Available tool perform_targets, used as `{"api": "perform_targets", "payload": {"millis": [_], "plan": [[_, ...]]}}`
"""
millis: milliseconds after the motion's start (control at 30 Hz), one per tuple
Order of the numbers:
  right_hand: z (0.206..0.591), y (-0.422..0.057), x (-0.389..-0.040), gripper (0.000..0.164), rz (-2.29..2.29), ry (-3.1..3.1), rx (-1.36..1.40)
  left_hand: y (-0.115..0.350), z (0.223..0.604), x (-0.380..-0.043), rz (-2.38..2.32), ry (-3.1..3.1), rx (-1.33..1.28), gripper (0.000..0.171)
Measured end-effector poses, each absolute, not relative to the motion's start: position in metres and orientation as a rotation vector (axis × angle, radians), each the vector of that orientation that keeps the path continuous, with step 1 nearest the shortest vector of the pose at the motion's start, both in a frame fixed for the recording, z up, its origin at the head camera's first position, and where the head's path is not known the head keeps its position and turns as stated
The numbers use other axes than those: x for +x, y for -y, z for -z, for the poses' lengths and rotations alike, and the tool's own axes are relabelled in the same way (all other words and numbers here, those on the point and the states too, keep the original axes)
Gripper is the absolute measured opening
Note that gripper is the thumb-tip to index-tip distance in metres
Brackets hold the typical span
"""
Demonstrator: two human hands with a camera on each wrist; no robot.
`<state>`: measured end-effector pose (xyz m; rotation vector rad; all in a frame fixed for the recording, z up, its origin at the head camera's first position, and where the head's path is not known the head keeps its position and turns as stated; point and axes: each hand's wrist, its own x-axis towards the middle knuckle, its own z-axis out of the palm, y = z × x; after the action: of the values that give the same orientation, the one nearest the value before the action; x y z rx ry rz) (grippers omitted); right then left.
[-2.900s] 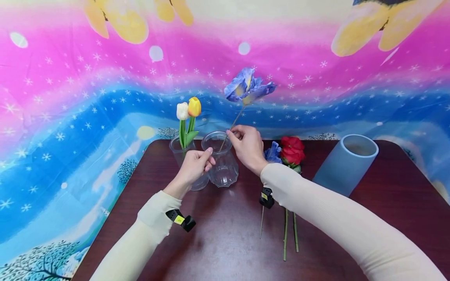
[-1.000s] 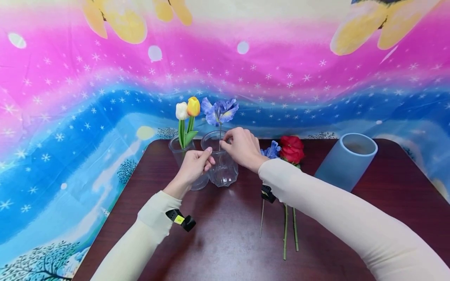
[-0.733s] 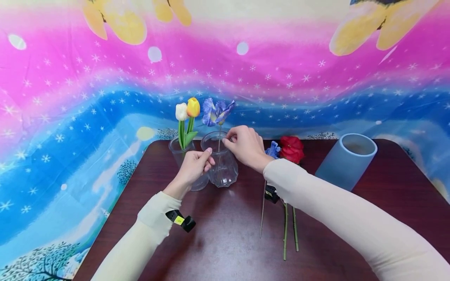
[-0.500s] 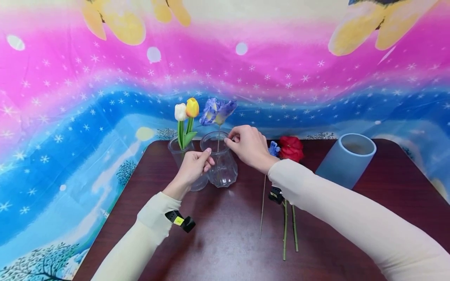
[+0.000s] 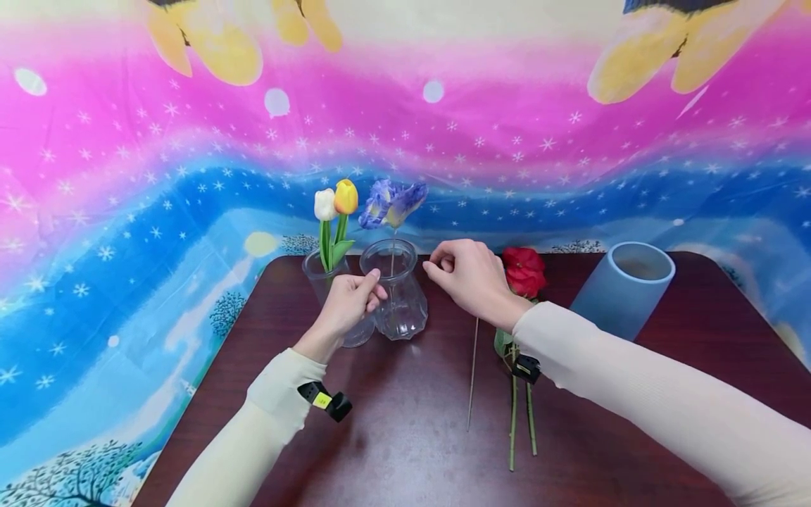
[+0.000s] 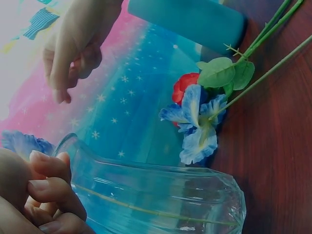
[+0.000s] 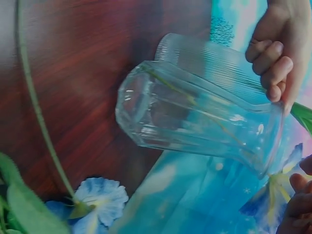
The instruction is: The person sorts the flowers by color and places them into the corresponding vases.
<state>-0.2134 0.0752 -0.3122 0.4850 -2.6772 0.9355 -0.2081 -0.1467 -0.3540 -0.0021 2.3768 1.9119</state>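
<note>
A clear glass vase stands near the table's back edge, holding a blue-purple iris whose thin stem runs down inside it. My left hand holds the vase's rim at its left side, thumb on the edge and the other fingers curled. To the right of the rim, apart from the vase, my right hand hangs with loosely bent fingers and holds nothing. Another blue iris lies on the table below it; the right hand hides its bloom in the head view. Beside that lies a red rose.
Close to the vase's left, a ribbed glass holds a white tulip and a yellow tulip. A frosted blue vase stands at the right. Green stems point toward the table's front. A printed cloth hangs behind.
The iris was lowered into the clear vase and turned. My right hand has since let go of its stem and moved right and slightly down. The left hand has stayed on the rim.
</note>
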Motion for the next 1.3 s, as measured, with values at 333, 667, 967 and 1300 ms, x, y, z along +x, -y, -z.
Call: {"api": "perform_targets", "payload": {"millis": [333,667,967,1300], "plan": [[0.333,-0.095,-0.209,0.018,-0.905,2.732,0.477,0.148,0.354,-0.208,-1.905,-2.371,-0.004,0.050],[0.370,-0.110,-0.210,0.021,-0.858,2.817,0.500,0.150,0.357,-0.209,-1.897,-2.377,-0.005,0.051],[0.399,-0.121,-0.208,0.031,-0.773,3.016,0.512,0.148,0.356,-0.209,-1.901,-2.380,0.002,0.053],[0.419,-0.125,-0.206,0.045,-0.688,3.133,0.501,0.147,0.356,-0.209,-1.910,-2.369,0.004,0.052]]}}
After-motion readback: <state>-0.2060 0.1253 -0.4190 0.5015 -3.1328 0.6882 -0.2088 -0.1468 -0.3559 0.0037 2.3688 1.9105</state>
